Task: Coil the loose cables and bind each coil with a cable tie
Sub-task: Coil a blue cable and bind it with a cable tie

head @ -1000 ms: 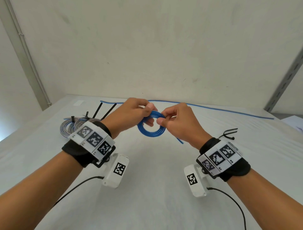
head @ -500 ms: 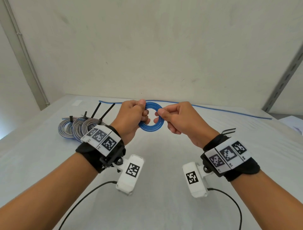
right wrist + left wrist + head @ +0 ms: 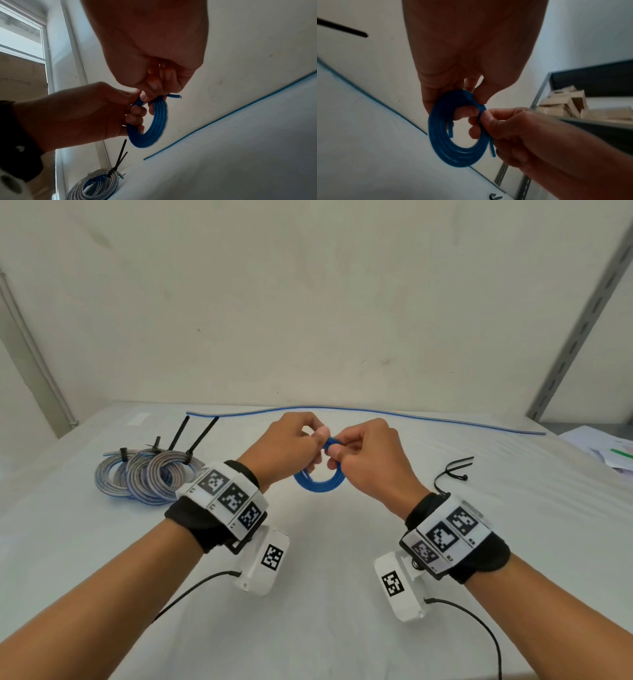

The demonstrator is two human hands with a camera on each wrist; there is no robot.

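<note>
Both your hands are up over the white table (image 3: 325, 628), working the same blue cable coil (image 3: 318, 484). Your left hand (image 3: 284, 446) has its fingers curled through the ring, thumb clamped on the upper arc; your right hand (image 3: 366, 460) pinches that same upper arc between thumb and forefinger, the other fingers folded in. The coil hangs clear of the tabletop, several turns lying side by side. From the wrist views two cut ends show: one pokes out past your right fingers (image 3: 159, 83), the other dangles inside the loop. Coiling looks finished on this one; the step in hand reads as tucking the ends and squaring the turns before binding. No tie is on it yet. Loose black cable ties (image 3: 452, 470) lie on the table near your right wrist. Next, you'll likely need one hand to keep the turns pinched while the other fetches a tie. Three bound grey-and-blue coils (image 3: 150, 477) sit to your left; one long blue cable (image 3: 428, 416) lies uncoiled along the far edge.
</note>
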